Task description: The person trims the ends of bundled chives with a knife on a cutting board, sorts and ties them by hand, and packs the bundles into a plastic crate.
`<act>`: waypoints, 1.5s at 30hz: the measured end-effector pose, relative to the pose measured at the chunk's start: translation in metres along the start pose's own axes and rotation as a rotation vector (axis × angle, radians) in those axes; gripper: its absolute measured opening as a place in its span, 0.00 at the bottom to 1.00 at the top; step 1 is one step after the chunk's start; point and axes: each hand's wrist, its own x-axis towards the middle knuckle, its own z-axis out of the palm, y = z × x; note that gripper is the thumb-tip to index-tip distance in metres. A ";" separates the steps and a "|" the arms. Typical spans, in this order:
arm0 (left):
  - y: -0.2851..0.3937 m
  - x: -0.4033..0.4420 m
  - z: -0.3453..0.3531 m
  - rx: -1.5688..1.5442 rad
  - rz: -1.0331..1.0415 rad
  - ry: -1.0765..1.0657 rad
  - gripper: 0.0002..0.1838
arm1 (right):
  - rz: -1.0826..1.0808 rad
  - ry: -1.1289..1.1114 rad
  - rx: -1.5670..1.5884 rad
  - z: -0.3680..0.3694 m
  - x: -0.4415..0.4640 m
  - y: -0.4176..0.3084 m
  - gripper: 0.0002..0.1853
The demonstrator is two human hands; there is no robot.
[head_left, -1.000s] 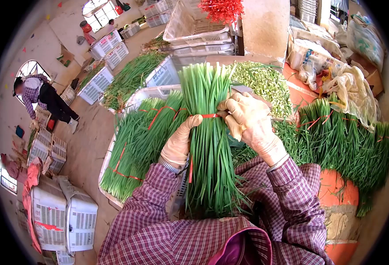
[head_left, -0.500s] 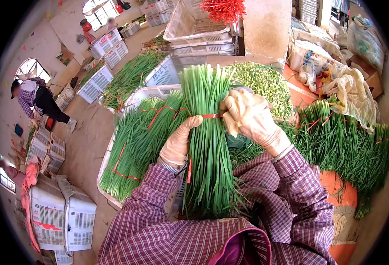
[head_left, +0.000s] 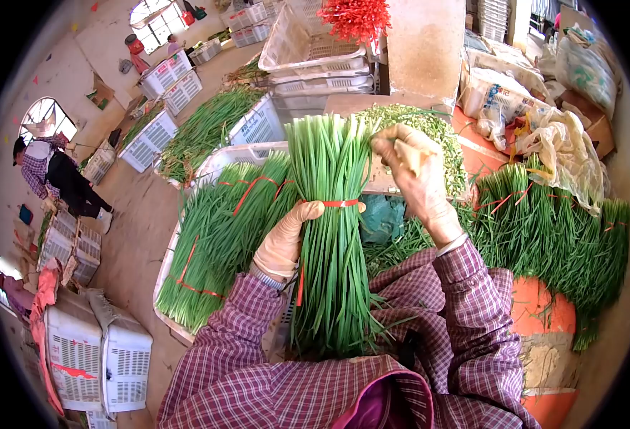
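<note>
A thick upright bunch of garlic chives (head_left: pixel 333 286), pale cut ends up, is tied round the middle with a red band (head_left: pixel 340 204). My gloved left hand (head_left: pixel 286 239) is closed round it at the band, thumb in front and a fingertip showing on the far side. My gloved right hand (head_left: pixel 420 182) is raised at the upper right edge of the bunch, thumb and fingers pinched together on what looks like a thin chive stalk. The glove's fingertip part hangs loose there. Tied chive bunches (head_left: pixel 222 236) lie in a white crate (head_left: pixel 166 286) on the left.
More tied chives (head_left: pixel 558 243) lie on the right, partly under a plastic bag (head_left: pixel 568 154). Chopped pale trimmings (head_left: pixel 436 136) cover a board behind the bunch. Red ties (head_left: pixel 354 18) hang above, beside stacked crates (head_left: pixel 318 64). A person (head_left: pixel 54 168) stands at the far left.
My right hand has left the red band and moved up to the cut ends of the bunch. The left hand keeps its hold. The far person has bent a little differently.
</note>
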 end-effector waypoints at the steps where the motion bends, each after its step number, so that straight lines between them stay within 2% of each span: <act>1: 0.000 -0.001 0.000 -0.003 0.005 0.006 0.38 | 0.134 0.052 0.101 -0.004 0.004 0.001 0.09; 2: 0.001 0.000 -0.002 -0.003 0.009 0.006 0.38 | 0.266 0.102 0.203 -0.011 0.011 0.005 0.09; 4: 0.000 -0.001 -0.007 -0.015 0.013 0.016 0.36 | 0.223 0.338 0.440 -0.036 0.024 0.020 0.11; 5: 0.000 -0.001 -0.010 -0.017 0.020 0.022 0.36 | 0.172 0.355 0.327 -0.054 0.028 0.029 0.19; 7: 0.000 0.003 -0.017 -0.030 0.008 0.059 0.34 | 0.178 0.326 0.021 -0.059 0.021 0.032 0.35; 8: -0.004 0.013 -0.030 -0.010 0.058 0.033 0.31 | 0.184 0.222 0.003 -0.051 0.008 0.026 0.42; 9: -0.004 0.013 -0.014 0.010 0.109 0.099 0.31 | 0.182 0.115 -0.012 -0.039 -0.006 0.017 0.50; 11: -0.004 0.024 0.001 0.081 0.257 0.172 0.29 | 0.143 -0.042 0.107 -0.003 -0.032 0.004 0.54; 13: -0.004 0.034 0.005 0.114 0.454 0.264 0.26 | 0.006 -0.140 0.154 0.033 -0.057 -0.011 0.53; 16: 0.029 0.039 0.002 0.039 0.515 0.265 0.30 | -0.095 -0.085 -0.177 0.041 -0.075 -0.030 0.44; 17: 0.043 0.041 -0.007 0.018 0.478 0.233 0.32 | -0.023 -0.101 -0.158 0.037 -0.076 -0.030 0.40; 19: 0.089 0.016 -0.010 0.043 0.481 0.302 0.31 | -0.080 -0.149 -0.191 0.038 -0.086 -0.022 0.38; 23: 0.186 -0.047 -0.029 0.380 0.645 0.519 0.26 | 0.054 -0.547 -0.479 0.042 -0.124 0.030 0.23; 25: 0.240 -0.071 -0.069 0.421 0.716 0.568 0.19 | 0.019 -0.552 -0.308 0.034 -0.135 0.068 0.16; 28: 0.298 -0.109 -0.076 0.870 0.492 0.608 0.15 | 0.033 -0.526 -0.323 0.018 -0.116 0.063 0.13; 29: 0.313 -0.115 -0.092 0.973 0.374 0.698 0.23 | 0.015 -0.503 -0.336 0.011 -0.110 0.063 0.13; 31: 0.311 -0.107 -0.123 1.251 0.392 0.737 0.34 | 0.015 -0.512 -0.391 -0.004 -0.102 0.069 0.13; 32: 0.315 -0.100 -0.162 1.477 0.310 0.739 0.44 | 0.107 -0.495 -0.347 -0.013 -0.097 0.062 0.14; 33: 0.303 -0.093 -0.176 1.560 0.178 0.854 0.43 | 0.172 -0.462 -0.313 -0.021 -0.093 0.056 0.13; 35: 0.268 -0.070 -0.185 1.470 0.000 0.843 0.35 | 0.219 -0.409 -0.345 -0.041 -0.090 0.050 0.12; 37: 0.233 -0.047 -0.235 1.210 -0.043 0.685 0.32 | 0.333 -0.360 -0.355 -0.064 -0.098 0.060 0.12; 39: 0.200 -0.020 -0.307 1.191 -0.102 0.675 0.31 | 0.418 -0.334 -0.419 -0.093 -0.105 0.062 0.12; 41: 0.177 0.008 -0.313 1.161 -0.093 0.668 0.29 | 0.496 -0.314 -0.522 -0.120 -0.111 0.063 0.12; 43: 0.159 0.034 -0.336 0.965 -0.188 0.606 0.26 | 0.567 -0.212 -0.509 -0.144 -0.121 0.063 0.13; 45: 0.146 0.051 -0.348 0.908 -0.193 0.544 0.24 | 0.662 -0.205 -0.663 -0.172 -0.133 0.064 0.12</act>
